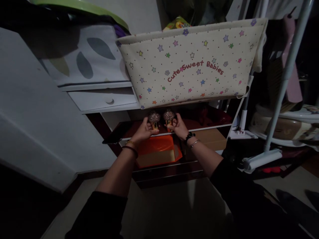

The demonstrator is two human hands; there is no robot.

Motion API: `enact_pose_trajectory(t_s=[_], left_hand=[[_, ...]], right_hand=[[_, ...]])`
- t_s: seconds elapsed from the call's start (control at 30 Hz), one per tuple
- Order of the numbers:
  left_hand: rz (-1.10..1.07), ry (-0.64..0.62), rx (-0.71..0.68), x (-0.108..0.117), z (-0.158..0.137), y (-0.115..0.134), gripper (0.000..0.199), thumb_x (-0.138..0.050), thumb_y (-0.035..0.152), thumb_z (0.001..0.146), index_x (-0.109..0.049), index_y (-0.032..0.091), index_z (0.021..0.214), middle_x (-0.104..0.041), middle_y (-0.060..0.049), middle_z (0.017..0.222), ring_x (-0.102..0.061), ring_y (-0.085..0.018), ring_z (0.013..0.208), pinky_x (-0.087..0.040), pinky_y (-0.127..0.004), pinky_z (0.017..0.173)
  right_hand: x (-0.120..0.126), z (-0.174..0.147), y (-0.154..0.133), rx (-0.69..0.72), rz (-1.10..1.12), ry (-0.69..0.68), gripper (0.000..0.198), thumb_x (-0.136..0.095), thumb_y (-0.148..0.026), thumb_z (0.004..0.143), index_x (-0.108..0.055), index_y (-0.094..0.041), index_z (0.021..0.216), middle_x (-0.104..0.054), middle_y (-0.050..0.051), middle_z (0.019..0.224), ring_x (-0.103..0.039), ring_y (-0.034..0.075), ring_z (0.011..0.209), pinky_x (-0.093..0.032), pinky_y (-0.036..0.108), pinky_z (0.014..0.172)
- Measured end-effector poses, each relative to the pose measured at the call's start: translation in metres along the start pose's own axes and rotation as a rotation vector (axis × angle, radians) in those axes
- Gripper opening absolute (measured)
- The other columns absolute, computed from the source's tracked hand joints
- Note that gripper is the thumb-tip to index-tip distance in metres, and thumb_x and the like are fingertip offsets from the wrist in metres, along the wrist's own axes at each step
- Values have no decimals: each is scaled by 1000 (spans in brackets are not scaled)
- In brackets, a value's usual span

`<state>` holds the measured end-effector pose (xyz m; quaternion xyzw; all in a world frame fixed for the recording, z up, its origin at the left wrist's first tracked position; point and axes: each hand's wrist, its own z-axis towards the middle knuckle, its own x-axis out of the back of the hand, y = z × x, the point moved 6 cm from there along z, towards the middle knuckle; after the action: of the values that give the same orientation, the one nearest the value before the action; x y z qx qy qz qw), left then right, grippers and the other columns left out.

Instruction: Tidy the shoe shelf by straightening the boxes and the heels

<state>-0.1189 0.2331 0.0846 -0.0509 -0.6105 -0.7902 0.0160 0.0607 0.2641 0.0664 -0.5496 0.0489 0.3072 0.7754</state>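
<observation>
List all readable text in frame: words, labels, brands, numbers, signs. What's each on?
"Cute Sweet Babies": red-brown lettering on the cream, star-patterned bin.
Yellow-green printed item behind the bin's top edge: no legible words.
Dark watch-like band: too small to read.
Left ornament and right ornament: too small and dark to tell any lettering.
No other readable text.

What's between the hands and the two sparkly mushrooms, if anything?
Nothing visible: the left hand holds the left mushroom, and the right hand the right mushroom. The basket is above them, not between.
</observation>
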Motion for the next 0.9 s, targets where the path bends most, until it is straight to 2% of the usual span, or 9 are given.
enact_pose_trajectory(t_s=[0.13,0.27,0.37,0.5,0.67,0.9], left_hand=[[-5,31,4,8,-5,-1,84,-88,17,49,-42,24,119,-69,-9,119,-70,-23,107,-58,-36,89],[-19,55,-40,6,-8,-2,87,-88,20,50,-42,24,124,-62,-14,135,-66,-23,117,-56,-33,93],[-7,38,-57,4,-11,-4,90,-88,21,55,-40,23,130,-61,-13,137,-68,-20,114,-56,-30,93],[-26,33,-41,5,-13,-7,97,-88,21,61,-35,24,141,-61,-14,135,-73,-18,100,-59,-33,90],[-18,39,-36,5,-9,-8,93,-91,22,58,-40,23,136,-59,-16,137,-75,-18,93,-62,-35,85],[-6,61,-41,5,-8,-12,95,-88,21,63,-35,24,142,-58,-18,140,-75,-20,98,-61,-37,91]], right_hand=[[5,0,4,9,-29,-6,92,-84,-18,57,-39,-31,137,-71,-2,109,-75,20,98,-57,43,104],[8,1,10,11,-91,-8,99,-82,-16,57,-35,-34,143,-67,0,117,-75,19,92,-63,37,88],[9,3,12,-17,-142,-31,102,-81,-14,54,-33,-35,141,-63,0,118,-74,16,88,-62,28,76],[8,4,10,-30,-190,-75,98,-83,-18,53,-34,-35,136,-60,-1,115,-71,14,86,-59,22,68],[7,3,10,-20,-192,-85,98,-84,-21,53,-32,-36,135,-59,-1,116,-70,14,88,-59,24,72],[11,3,14,-12,-210,-58,106,-85,-23,55,-29,-37,144,-57,1,122,-70,14,91,-60,26,76]])
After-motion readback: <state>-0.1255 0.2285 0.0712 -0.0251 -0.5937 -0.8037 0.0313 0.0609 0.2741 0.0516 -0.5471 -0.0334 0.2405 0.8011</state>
